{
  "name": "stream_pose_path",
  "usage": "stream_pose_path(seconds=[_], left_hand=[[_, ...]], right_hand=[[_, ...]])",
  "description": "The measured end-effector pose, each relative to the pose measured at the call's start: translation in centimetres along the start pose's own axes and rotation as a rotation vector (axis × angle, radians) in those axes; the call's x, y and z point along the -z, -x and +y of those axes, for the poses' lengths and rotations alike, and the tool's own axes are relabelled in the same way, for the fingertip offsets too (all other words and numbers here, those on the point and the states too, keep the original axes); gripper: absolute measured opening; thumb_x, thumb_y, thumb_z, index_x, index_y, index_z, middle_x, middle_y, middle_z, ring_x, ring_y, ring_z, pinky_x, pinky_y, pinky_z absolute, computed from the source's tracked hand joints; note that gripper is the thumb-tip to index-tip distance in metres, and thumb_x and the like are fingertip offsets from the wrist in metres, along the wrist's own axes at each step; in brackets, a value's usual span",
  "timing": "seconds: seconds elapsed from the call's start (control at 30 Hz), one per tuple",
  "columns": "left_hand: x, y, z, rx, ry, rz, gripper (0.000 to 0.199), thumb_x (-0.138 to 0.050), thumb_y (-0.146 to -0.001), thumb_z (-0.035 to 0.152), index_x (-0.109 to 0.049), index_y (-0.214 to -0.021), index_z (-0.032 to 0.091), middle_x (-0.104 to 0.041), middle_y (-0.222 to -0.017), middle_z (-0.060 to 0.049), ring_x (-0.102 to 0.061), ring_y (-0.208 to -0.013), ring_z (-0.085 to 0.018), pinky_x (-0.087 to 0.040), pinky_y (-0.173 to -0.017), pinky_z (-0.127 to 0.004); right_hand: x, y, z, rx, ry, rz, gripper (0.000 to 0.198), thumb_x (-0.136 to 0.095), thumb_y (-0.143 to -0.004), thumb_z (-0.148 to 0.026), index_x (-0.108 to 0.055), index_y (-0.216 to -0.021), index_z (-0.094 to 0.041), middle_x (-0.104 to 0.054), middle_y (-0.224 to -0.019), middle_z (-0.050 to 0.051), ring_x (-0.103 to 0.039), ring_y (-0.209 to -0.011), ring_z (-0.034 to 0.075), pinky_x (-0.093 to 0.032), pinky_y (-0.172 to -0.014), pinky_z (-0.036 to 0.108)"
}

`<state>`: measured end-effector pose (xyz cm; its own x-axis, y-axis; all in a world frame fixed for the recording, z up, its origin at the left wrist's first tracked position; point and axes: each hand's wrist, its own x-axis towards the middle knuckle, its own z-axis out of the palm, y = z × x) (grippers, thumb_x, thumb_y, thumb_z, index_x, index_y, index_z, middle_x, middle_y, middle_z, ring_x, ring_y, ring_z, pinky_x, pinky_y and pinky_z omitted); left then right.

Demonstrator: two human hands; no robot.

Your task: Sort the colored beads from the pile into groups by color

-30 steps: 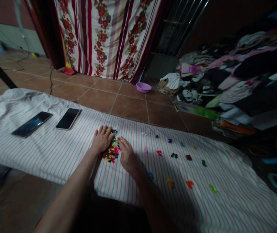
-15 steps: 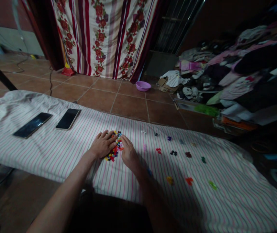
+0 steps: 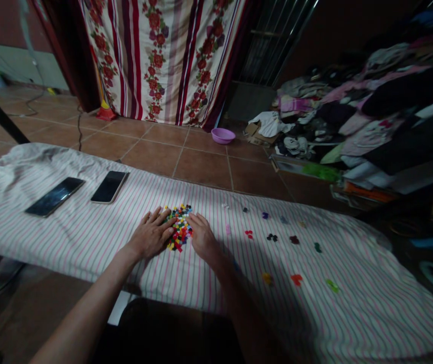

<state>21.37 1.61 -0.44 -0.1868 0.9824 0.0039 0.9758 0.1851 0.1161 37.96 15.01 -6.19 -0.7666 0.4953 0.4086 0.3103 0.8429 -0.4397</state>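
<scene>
A pile of small multicoloured plastic pieces (image 3: 180,232) lies on the striped cloth (image 3: 209,283) between my two hands. My left hand (image 3: 150,235) rests flat at its left side, fingers spread and touching the nearest pieces. On the opposite side, my right hand (image 3: 203,238) has its fingers stretched out and close together against the edge of the pile. Neither hand grips a piece. Right of the pile sit small groups sorted by colour, among them red pieces (image 3: 249,234), black pieces (image 3: 272,237), yellow pieces (image 3: 267,278), orange pieces (image 3: 296,279) and lime green pieces (image 3: 332,285).
Two phones lie to the left on the cloth, a dark phone (image 3: 54,197) and a second phone (image 3: 109,187). Beyond the cloth are a tiled floor, a purple basin (image 3: 223,135) and a floral curtain (image 3: 156,60). Clothes (image 3: 353,111) are heaped at the right.
My left hand has slid left and slightly down, off the pieces, uncovering more of the pile. The right hand stays at the right edge, with little movement.
</scene>
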Motion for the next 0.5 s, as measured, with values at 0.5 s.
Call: stream_pose_path(seconds=[0.5], left_hand=[[-1.9, 0.6, 4.8, 0.024, -0.060, 0.194, 0.062, -0.034, -0.094, 0.057, -0.045, -0.146, 0.025, -0.037, -0.156, -0.014, -0.030, -0.146, -0.034, -0.022, -0.117, -0.060]], right_hand=[[2.0, -0.3, 0.8, 0.098, -0.017, -0.071, 0.057, -0.039, -0.076, 0.000, -0.068, -0.122, -0.016, -0.070, -0.120, 0.012, -0.062, -0.114, 0.022, -0.045, -0.107, 0.044]])
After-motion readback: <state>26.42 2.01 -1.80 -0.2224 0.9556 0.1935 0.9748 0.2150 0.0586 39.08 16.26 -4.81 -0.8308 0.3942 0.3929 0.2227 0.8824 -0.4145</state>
